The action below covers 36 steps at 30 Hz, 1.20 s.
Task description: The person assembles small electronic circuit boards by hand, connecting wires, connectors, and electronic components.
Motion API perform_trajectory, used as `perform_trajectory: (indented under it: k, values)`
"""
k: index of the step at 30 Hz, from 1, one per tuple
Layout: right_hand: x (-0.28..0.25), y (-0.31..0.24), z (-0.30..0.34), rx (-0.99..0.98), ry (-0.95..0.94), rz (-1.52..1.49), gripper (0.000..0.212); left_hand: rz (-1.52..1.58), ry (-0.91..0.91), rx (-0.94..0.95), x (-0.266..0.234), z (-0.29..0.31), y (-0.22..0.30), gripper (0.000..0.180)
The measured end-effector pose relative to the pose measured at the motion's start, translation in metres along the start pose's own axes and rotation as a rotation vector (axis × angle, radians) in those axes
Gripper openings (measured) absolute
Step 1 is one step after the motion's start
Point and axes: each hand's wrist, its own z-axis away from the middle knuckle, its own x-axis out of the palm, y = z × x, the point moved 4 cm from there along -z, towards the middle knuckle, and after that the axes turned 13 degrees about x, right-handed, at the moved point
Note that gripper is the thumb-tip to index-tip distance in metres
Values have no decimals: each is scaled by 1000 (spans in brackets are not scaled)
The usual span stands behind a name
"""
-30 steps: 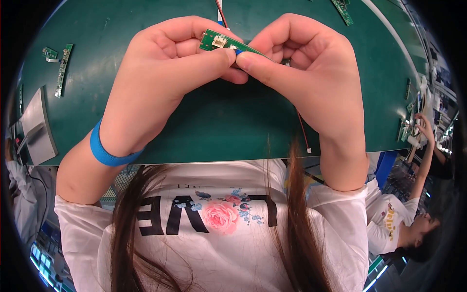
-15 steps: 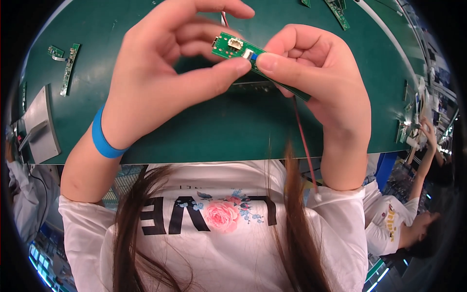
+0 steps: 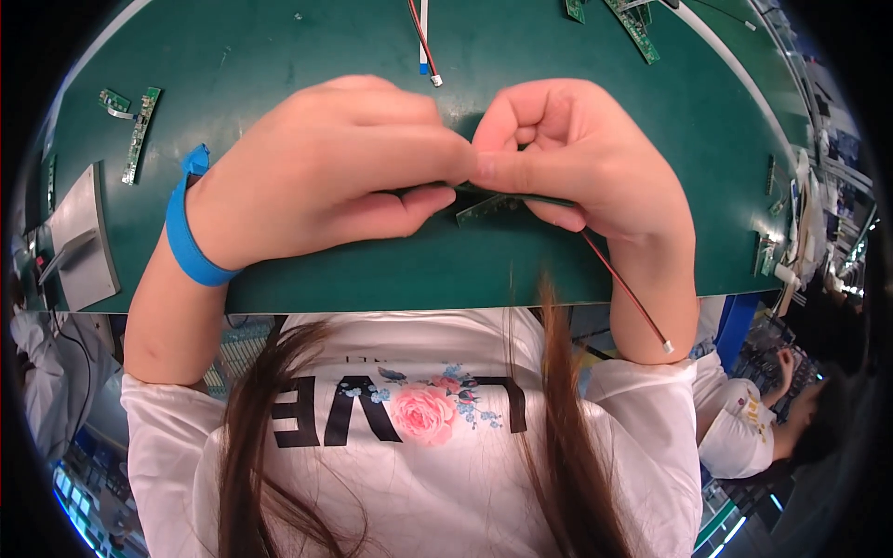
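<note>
Over the near part of a green tabletop point(image 3: 372, 288), two hands are brought together, fingertips meeting. Between them a narrow circuit board point(image 3: 551, 199) is held, mostly covered; only a thin dark-green edge is shown by the right fingers. Just below, a green strip with small parts point(image 3: 482, 211) is seen; whether it belongs to the same board cannot be told.

Left hand point(image 3: 344, 163): back turned up, fingers bent inward and nearly closed, tips hidden. Whether anything is gripped by it cannot be told. A blue band point(image 3: 191, 232) is worn at its wrist.

Right hand point(image 3: 605, 167): thumb laid against bent forefinger, the board pinched, the other fingers curled. From beneath it a red-and-black cable point(image 3: 628, 290) is hung, slanting past the table edge, ended in a white plug.

Beyond the hands, another wire pair point(image 3: 423, 42), white-plugged, is laid beside a flat white ribbon point(image 3: 424, 28) with a blue end. Far left, a long board point(image 3: 141, 135) is joined by ribbon to a smaller one; nearer, a metal plate point(image 3: 84, 242) is set. Far right, more green boards point(image 3: 634, 33) are noted. A co-worker point(image 3: 744, 432) in white is seen, lower right.
</note>
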Motion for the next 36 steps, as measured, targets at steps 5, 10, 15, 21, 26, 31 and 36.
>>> perform_trajectory:
  k: [5, 10, 15, 21, 26, 31, 36]
  values:
    - [-11, 2, 7, 27, -5, 75, 12, 60, -29, -6, 12, -14, -1, 24]
    - [-17, 0, 11, 4, -19, -29, 13, 94, 133, -12, 11, -13, -3, 23]
    - [-18, 2, 9, 2, -142, -105, 12, 85, 118, -45, 8, -12, 0, 21]
    - [-6, 1, 7, -20, 17, 65, 10, 143, -12, -50, 7, -6, 1, 20]
    - [-43, -8, 23, -445, 571, 188, 11, 26, 148, -106, 6, -10, -3, 17]
    - [-14, -13, 34, -667, 619, 307, 6, 249, 378, -377, 1, -1, -11, 10]
    - [7, -8, 25, -831, 573, 583, 7, 620, 448, -590, 2, 0, -8, 12]
